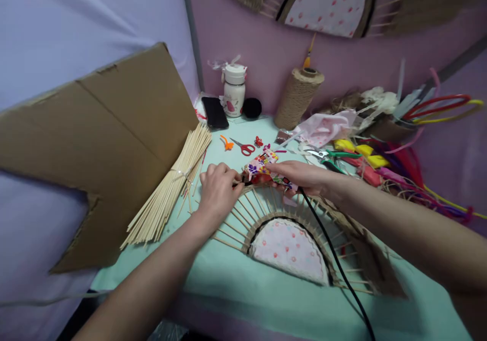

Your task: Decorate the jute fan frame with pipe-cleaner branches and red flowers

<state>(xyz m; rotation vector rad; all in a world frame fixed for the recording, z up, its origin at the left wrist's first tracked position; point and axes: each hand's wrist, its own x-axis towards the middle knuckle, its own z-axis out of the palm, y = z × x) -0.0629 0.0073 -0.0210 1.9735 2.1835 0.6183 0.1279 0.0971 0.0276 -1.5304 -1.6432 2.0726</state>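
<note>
My right hand (304, 174) is closed round a glue gun (262, 164) with a colourful flower pattern, its nozzle pointing left and its black cord trailing down to the front. Just left of the nozzle, my left hand (218, 191) has its fingers pinched at the outer ends of the sticks; what lies between the fingertips is hidden. Below both hands lies a half-round fan piece (289, 249) with a pink-dotted white centre, a brown twine rim and thin sticks fanning outward. Brown woven material (375, 260) covers the sticks on its right side.
A tied bundle of wooden sticks (167, 189) and a large cardboard sheet (110, 123) are at left. Red scissors (246, 148), a phone (215, 112), a white bottle (234, 91) and a twine roll (299, 97) stand behind. Green-handled pliers (335, 155) and craft materials crowd the right.
</note>
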